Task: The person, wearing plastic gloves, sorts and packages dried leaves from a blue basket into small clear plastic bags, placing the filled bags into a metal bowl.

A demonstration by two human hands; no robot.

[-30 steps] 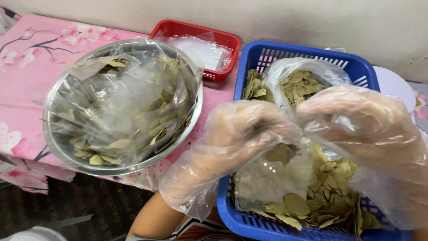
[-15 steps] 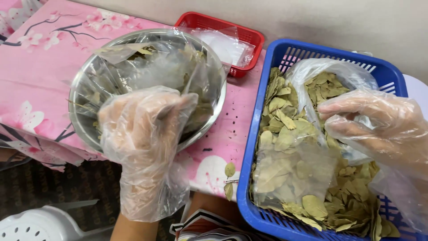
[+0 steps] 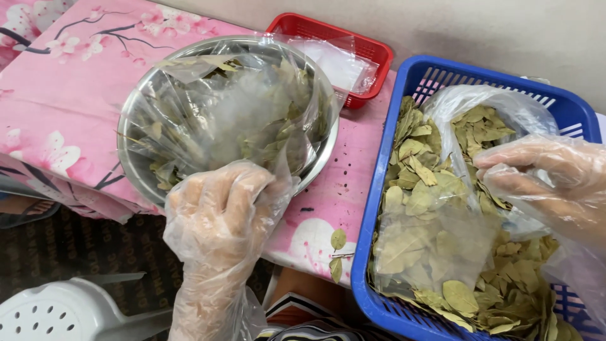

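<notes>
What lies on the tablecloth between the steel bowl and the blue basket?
In the head view, two loose dried leaves lie on the pink tablecloth between steel bowl and blue basket.

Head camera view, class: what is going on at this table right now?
A person in thin clear plastic gloves is handling dried green leaves. The left hand grips the near edge of a clear plastic bag of leaves lying in a steel bowl. The right hand holds open another clear bag of leaves inside a blue plastic basket, which also holds loose leaves. A red basket sits behind, and two stray leaves lie on the pink floral tablecloth.
</notes>
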